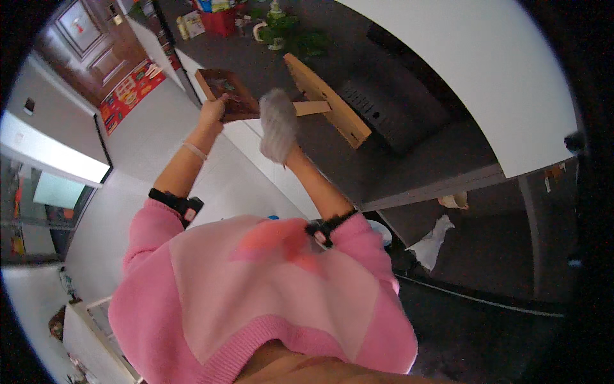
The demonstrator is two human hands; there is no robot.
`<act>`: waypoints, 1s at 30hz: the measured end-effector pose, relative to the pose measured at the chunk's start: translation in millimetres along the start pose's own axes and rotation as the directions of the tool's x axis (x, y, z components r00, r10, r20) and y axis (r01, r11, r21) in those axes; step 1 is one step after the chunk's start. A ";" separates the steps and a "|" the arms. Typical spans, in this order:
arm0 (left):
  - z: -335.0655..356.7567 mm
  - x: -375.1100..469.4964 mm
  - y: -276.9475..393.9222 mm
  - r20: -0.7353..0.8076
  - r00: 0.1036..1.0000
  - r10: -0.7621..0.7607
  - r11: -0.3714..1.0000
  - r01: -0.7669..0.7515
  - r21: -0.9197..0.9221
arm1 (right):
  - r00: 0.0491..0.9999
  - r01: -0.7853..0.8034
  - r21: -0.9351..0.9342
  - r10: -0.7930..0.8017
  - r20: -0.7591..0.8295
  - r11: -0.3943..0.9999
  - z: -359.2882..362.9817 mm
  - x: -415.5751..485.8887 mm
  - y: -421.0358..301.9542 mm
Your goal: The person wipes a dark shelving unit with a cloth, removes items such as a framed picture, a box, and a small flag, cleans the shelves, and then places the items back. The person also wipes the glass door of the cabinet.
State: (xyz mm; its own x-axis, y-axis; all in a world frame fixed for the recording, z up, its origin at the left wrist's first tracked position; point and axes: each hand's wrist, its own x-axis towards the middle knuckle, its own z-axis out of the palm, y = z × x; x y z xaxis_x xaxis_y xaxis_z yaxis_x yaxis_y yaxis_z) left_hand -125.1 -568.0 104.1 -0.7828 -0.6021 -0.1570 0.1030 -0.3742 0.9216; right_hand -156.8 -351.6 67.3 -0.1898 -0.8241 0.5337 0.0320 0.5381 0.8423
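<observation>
A brown wooden picture frame (242, 102) is tilted over the edge of the dark countertop. My left hand (211, 113) grips its near left side, thumb over the front. A grey fuzzy cleaning mitt (278, 113) covers my right hand (279, 139), which is at the right end of that frame; whether they touch is unclear. Inside the mitt my fingers are hidden. Just to the right, a lighter wooden frame (319, 93) stands on the countertop with its back and its easel leg (312, 107) towards me.
On the dark countertop (398, 180) are a black device (383, 113), a green plant (283, 26) and a red container (219, 21). A white cabinet (460, 57) overhangs the right side. Below the countertop, a crumpled white piece (431, 244) lies on an open shelf.
</observation>
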 end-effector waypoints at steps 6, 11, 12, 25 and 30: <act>1.2 -114.8 18.8 -0.091 0.985 -0.147 0.985 0.138 -0.103 | 0.934 -0.083 -0.172 -0.136 0.329 -0.982 -63.2 43.5 20.7; -8.8 -160.6 39.6 -0.034 0.999 -0.026 0.991 0.022 -0.131 | 0.955 0.111 0.667 0.265 0.133 -0.737 -100.2 46.2 68.0; -7.4 -163.1 43.0 -0.009 1.000 -0.025 0.989 0.024 -0.144 | 0.959 0.105 0.687 0.256 0.121 -0.719 -104.5 49.5 75.8; -94.5 -111.1 105.2 0.397 0.833 0.386 0.848 -0.490 0.202 | 0.858 -0.091 0.893 0.420 0.295 -0.440 -50.0 43.7 37.4; -116.0 -93.7 89.8 0.340 0.914 0.222 0.893 -0.331 0.306 | 0.807 -0.086 0.703 0.365 0.465 -0.706 -48.9 67.7 43.1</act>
State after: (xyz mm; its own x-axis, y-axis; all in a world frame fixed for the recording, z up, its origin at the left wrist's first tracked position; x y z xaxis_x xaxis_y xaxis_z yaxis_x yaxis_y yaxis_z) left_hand 28.7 -627.0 160.4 -0.9011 -0.3936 0.1817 0.1630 0.0807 0.9833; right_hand -120.3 -392.8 143.4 -0.5980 -0.3861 0.7024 -0.6959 -0.1848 -0.6940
